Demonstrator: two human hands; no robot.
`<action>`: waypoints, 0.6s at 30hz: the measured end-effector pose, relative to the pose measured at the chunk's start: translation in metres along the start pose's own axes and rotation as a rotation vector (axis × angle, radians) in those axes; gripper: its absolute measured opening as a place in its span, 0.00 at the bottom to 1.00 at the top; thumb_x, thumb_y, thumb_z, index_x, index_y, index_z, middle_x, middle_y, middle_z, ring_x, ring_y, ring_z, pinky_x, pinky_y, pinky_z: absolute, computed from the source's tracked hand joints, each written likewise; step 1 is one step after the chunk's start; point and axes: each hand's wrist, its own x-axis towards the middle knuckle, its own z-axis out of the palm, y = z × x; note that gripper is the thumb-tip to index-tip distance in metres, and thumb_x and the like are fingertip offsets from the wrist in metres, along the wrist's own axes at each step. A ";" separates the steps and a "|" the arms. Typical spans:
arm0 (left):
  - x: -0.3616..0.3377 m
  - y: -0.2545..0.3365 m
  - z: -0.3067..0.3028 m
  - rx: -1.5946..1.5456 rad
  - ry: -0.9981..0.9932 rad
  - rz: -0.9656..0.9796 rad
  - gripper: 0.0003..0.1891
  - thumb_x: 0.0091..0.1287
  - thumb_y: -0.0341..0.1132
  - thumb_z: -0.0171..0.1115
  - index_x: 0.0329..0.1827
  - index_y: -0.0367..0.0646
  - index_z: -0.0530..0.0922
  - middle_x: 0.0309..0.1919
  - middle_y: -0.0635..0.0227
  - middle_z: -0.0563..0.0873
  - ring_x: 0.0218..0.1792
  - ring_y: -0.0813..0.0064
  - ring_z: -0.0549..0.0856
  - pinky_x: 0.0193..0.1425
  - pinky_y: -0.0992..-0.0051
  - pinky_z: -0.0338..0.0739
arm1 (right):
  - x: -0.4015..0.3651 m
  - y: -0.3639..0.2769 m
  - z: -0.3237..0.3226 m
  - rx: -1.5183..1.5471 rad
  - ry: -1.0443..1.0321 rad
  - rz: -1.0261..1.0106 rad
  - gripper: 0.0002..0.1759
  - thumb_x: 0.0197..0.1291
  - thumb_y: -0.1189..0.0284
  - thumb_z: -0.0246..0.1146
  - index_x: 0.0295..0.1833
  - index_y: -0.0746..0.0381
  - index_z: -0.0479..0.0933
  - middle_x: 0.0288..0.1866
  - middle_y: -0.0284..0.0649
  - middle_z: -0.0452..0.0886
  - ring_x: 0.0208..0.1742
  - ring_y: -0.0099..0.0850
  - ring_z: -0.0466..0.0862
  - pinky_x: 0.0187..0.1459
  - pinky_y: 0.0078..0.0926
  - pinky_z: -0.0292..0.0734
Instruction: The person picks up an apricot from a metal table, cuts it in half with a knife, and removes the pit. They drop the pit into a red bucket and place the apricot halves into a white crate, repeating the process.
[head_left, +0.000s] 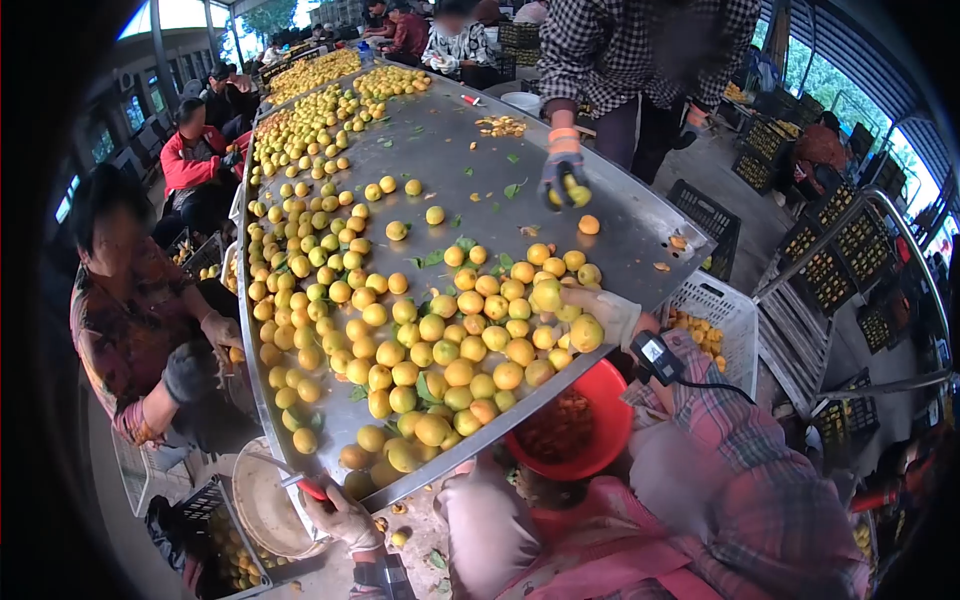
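A wide metal table point(470, 160) carries many yellow-orange apricots point(430, 430), heaped thickest at its near end. My right hand point(608, 312), in a pale glove, is at the near right edge of the heap. Its fingers are curled around apricots point(548, 294) and partly hidden by them. Below the table's near left corner, my left hand point(345, 517), also gloved, is closed around the red handle of a knife point(311, 487). The knife's thin blade points up and left, away from the fruit.
A red basin point(578, 425) with dark pieces sits below the near edge, beside a white crate point(718, 318) of cut fruit. A beige bucket point(262, 500) stands at left. Across the table, a co-worker's gloved hand point(564, 175) holds fruit. Another person point(140, 310) works at left.
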 end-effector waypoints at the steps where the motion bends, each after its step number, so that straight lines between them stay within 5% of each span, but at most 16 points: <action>1: 0.000 -0.002 -0.005 0.163 -0.042 0.050 0.15 0.69 0.30 0.57 0.56 0.31 0.75 0.46 0.59 0.83 0.44 0.68 0.80 0.55 0.68 0.74 | -0.009 -0.018 0.031 0.304 -0.001 0.090 0.26 0.71 0.57 0.54 0.66 0.63 0.68 0.55 0.45 0.80 0.47 0.37 0.84 0.41 0.32 0.84; 2: -0.007 0.024 0.005 -0.052 -0.043 -0.076 0.12 0.72 0.29 0.54 0.54 0.33 0.74 0.44 0.63 0.82 0.46 0.72 0.80 0.57 0.73 0.73 | -0.019 -0.045 0.066 0.611 -0.006 0.186 0.27 0.71 0.56 0.54 0.65 0.64 0.68 0.54 0.44 0.80 0.47 0.37 0.85 0.44 0.33 0.84; 5: -0.044 0.089 0.029 -0.424 -0.300 -0.343 0.18 0.76 0.38 0.49 0.62 0.37 0.72 0.54 0.61 0.79 0.56 0.72 0.77 0.65 0.72 0.67 | -0.025 -0.045 0.128 0.753 -0.017 0.158 0.28 0.72 0.53 0.52 0.66 0.63 0.67 0.54 0.45 0.80 0.48 0.37 0.84 0.41 0.34 0.85; 7: -0.069 0.127 0.043 -0.599 -0.476 -0.491 0.22 0.76 0.44 0.47 0.66 0.40 0.70 0.65 0.65 0.73 0.67 0.70 0.70 0.69 0.61 0.64 | -0.027 -0.042 0.168 0.895 0.009 0.175 0.29 0.71 0.52 0.52 0.66 0.63 0.67 0.55 0.43 0.80 0.49 0.33 0.84 0.41 0.35 0.85; 8: -0.078 0.137 0.047 -0.715 -0.494 -0.665 0.25 0.76 0.48 0.47 0.70 0.43 0.67 0.68 0.70 0.70 0.70 0.69 0.67 0.70 0.55 0.63 | -0.036 -0.045 0.188 0.730 0.041 0.089 0.28 0.70 0.55 0.56 0.66 0.62 0.68 0.56 0.41 0.79 0.49 0.31 0.83 0.45 0.33 0.83; 12: -0.083 0.168 0.046 -1.080 -0.579 -0.833 0.31 0.74 0.54 0.49 0.74 0.47 0.62 0.72 0.70 0.67 0.72 0.64 0.65 0.71 0.54 0.63 | -0.051 -0.053 0.244 0.307 0.104 -0.119 0.28 0.61 0.65 0.67 0.65 0.62 0.70 0.58 0.40 0.77 0.58 0.32 0.77 0.61 0.30 0.71; 14: -0.082 0.166 0.039 -1.103 -0.599 -0.789 0.31 0.74 0.54 0.49 0.75 0.48 0.61 0.72 0.69 0.66 0.72 0.64 0.65 0.72 0.55 0.62 | -0.054 -0.048 0.253 -0.272 0.151 -0.457 0.31 0.53 0.69 0.70 0.64 0.61 0.71 0.58 0.44 0.77 0.60 0.38 0.76 0.62 0.34 0.70; 18: -0.080 0.159 0.028 -1.098 -0.667 -0.718 0.32 0.74 0.56 0.49 0.76 0.51 0.60 0.72 0.68 0.66 0.72 0.63 0.65 0.74 0.56 0.59 | -0.062 -0.051 0.267 -0.448 0.174 -0.478 0.33 0.49 0.69 0.72 0.63 0.60 0.72 0.59 0.46 0.76 0.65 0.43 0.73 0.65 0.37 0.69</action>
